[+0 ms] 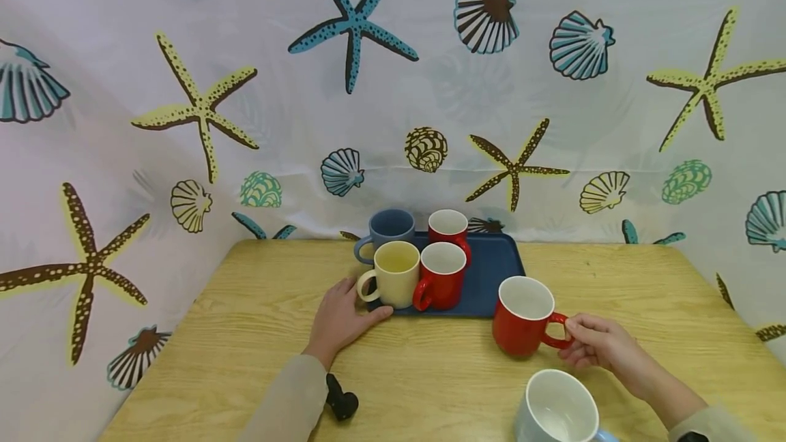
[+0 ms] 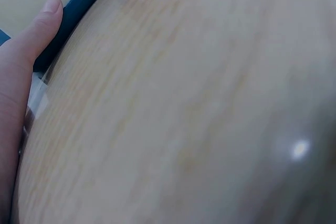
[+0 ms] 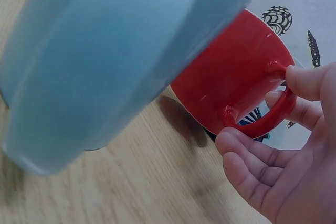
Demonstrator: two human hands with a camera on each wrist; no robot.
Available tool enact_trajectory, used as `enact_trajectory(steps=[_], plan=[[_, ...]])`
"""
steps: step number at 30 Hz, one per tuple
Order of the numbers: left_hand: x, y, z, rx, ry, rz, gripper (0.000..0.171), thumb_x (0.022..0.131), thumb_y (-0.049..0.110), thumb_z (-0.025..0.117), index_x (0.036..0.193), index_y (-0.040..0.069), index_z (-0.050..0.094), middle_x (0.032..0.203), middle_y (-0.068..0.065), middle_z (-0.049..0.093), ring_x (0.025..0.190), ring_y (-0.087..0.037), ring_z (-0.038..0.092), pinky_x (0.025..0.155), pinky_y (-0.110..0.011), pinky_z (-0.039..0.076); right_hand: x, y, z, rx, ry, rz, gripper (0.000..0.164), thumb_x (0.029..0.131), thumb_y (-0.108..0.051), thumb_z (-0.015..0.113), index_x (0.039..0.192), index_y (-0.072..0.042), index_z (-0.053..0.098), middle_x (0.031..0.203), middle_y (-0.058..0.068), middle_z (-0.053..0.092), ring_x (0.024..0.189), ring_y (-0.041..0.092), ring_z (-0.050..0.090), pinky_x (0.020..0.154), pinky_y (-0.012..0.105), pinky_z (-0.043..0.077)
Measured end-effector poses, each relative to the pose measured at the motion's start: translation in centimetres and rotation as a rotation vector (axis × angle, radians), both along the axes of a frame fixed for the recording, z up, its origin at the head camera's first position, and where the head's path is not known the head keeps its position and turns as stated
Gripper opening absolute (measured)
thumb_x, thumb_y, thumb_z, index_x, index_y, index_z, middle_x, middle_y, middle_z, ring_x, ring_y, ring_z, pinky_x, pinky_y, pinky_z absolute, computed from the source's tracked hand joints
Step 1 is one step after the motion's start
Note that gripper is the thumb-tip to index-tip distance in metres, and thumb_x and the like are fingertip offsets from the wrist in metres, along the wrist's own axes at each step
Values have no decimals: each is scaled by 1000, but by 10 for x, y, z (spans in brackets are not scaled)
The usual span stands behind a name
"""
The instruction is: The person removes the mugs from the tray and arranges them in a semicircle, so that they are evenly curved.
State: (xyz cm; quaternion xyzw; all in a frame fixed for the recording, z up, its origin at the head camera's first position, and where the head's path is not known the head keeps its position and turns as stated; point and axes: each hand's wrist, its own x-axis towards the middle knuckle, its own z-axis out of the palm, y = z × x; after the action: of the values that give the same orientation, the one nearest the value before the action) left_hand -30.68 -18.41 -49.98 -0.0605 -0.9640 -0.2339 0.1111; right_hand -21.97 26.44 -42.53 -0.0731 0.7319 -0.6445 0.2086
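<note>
By its handle, pinched between thumb and fingers, my right hand (image 1: 598, 343) holds a red mug (image 1: 520, 333) with a white inside. A shadow lies below this mug in the right wrist view, so it looks lifted off the table, just off the front right corner of the blue tray (image 1: 491, 278). My left hand (image 1: 344, 319) rests at the tray's front left corner. Its thumb (image 2: 44, 27) lies straight on the rim; its other fingers are partly hidden beside the cream mug (image 1: 396, 282). Next to that stands a red mug (image 1: 443, 282); behind them are a blue mug (image 1: 391, 230) and another red mug (image 1: 448, 227).
A light blue mug (image 1: 552, 411) stands on the wooden table (image 1: 430, 374) in front of the held mug, its handle to the right; it looms large in the right wrist view. The patterned cloth (image 1: 393, 121) hangs behind the table and along its sides.
</note>
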Motion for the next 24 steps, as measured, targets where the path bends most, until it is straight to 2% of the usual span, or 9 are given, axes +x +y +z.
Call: enact_trajectory(steps=[7,24], plan=[[-1,0,0,-3,13,-9,104,65,86,45,138,12,47,140,-13,42,129,-35,35,104,-52,28,11,1,-5,-19,24,35,25,100,-24,42,92,-6,58,88,11,65,81,22,64,73,34,54],[-1,2,0,-3,16,-6,105,65,86,46,137,9,46,138,-12,44,128,-34,37,104,-51,29,32,4,-8,-54,42,104,26,100,-22,44,93,-3,60,86,0,60,77,14,61,73,31,52]])
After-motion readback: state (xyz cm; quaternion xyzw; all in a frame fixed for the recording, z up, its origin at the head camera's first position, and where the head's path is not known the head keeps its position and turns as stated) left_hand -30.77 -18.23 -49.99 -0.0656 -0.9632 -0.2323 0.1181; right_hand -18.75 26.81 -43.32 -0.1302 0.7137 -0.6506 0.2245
